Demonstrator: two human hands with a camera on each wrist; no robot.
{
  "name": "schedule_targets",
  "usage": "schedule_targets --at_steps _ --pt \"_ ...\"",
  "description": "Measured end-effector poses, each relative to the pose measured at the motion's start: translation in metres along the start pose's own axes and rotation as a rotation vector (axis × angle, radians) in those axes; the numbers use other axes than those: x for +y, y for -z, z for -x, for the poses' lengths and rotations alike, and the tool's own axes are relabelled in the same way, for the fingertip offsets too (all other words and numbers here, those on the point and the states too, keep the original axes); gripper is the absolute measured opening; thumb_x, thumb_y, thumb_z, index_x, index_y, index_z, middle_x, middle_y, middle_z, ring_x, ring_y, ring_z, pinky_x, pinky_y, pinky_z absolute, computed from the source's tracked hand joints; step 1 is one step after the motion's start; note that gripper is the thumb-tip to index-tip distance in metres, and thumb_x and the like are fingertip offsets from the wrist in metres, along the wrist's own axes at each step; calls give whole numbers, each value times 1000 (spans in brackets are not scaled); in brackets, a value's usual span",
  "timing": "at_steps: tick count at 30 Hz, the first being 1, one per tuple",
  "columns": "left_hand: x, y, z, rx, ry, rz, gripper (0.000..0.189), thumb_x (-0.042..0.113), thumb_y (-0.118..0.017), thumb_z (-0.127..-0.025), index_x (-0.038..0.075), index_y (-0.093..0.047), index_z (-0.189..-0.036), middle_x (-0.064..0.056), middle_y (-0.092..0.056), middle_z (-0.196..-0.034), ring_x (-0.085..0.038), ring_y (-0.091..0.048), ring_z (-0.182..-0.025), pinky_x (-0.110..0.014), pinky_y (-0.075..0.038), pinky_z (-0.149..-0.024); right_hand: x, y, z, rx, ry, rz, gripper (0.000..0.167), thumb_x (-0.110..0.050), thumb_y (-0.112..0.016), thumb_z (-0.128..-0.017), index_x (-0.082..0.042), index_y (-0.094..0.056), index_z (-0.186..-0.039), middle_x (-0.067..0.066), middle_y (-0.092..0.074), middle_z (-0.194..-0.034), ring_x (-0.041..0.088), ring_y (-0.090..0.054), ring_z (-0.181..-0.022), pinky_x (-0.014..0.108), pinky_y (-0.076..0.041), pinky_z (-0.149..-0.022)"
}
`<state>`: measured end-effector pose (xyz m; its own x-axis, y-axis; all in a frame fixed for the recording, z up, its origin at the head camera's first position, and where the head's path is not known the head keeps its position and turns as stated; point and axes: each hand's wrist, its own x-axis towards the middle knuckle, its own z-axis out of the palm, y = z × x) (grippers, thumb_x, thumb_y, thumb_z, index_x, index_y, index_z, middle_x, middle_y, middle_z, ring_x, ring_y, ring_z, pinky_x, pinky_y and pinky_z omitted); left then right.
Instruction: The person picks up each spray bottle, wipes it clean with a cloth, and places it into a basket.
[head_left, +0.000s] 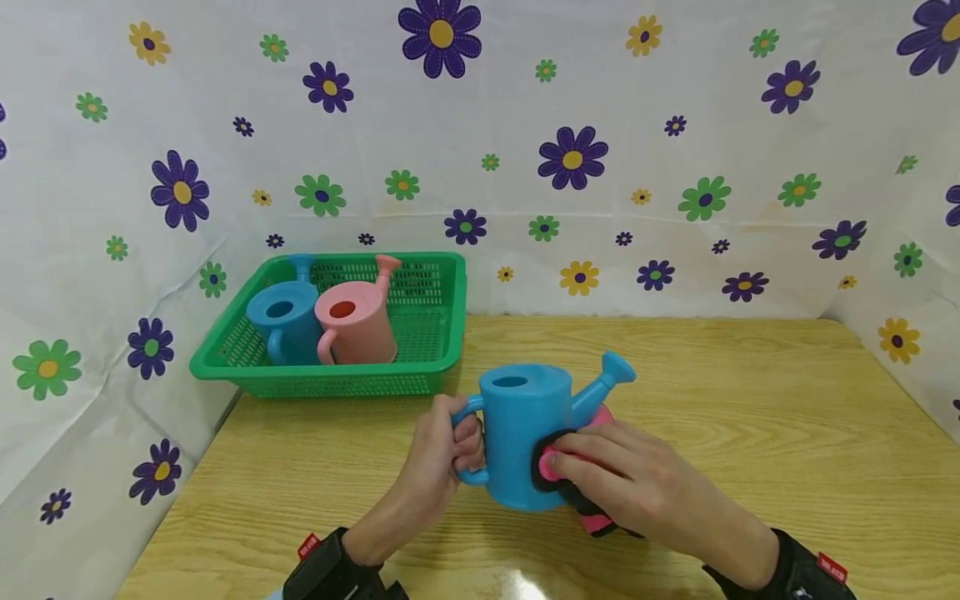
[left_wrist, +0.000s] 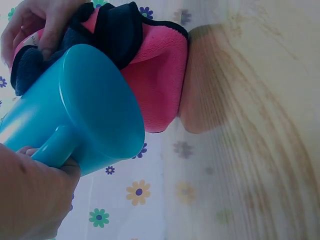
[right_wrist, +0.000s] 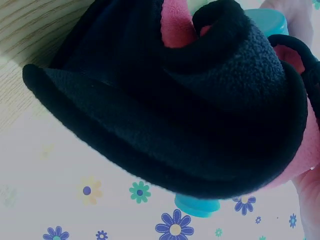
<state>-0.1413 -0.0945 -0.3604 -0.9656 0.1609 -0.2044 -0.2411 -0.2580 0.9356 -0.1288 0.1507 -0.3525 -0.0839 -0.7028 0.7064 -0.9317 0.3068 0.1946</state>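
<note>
My left hand (head_left: 450, 446) grips the handle of a blue toy watering can (head_left: 525, 433), its spout pointing right. In the left wrist view the can (left_wrist: 102, 105) is tilted, its smooth base facing the camera. A pink and black cloth (head_left: 597, 523) is bunched in my right hand (head_left: 637, 479), which holds it against the can's right side below the spout. Folds of the cloth (left_wrist: 160, 75) hang beside the can. Seen from the right wrist, the dark side of the cloth (right_wrist: 200, 125) covers most of the can.
A green basket (head_left: 345, 381) stands at the back left of the wooden table (head_left: 750, 417). Inside it are a darker blue watering can (head_left: 296, 333) and a pink watering can (head_left: 360, 321). A white flowered sheet (head_left: 480, 108) hangs behind and along the sides.
</note>
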Motion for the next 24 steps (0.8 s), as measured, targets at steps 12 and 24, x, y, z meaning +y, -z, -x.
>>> schedule_targets --at_steps 12,24 --pt "-6 0 -1 -24 -9 -45 42 23 -34 -100 14 -29 -60 6 -28 -52 -9 -32 -47 -22 -33 -55 1 1 1 22 -101 31 30 -23 -49 -109 -5 -70 -121 5 -73 -114 17 -72 -98 34 -61 -84" --pt "-9 -1 1 -42 -10 -68 42 22 -36 -99 14 -29 -58 7 -29 -52 -10 -31 -47 -22 -33 -54 8 6 6 94 -160 50 35 -28 -48 -109 -3 -71 -120 10 -72 -113 21 -72 -96 31 -60 -87"
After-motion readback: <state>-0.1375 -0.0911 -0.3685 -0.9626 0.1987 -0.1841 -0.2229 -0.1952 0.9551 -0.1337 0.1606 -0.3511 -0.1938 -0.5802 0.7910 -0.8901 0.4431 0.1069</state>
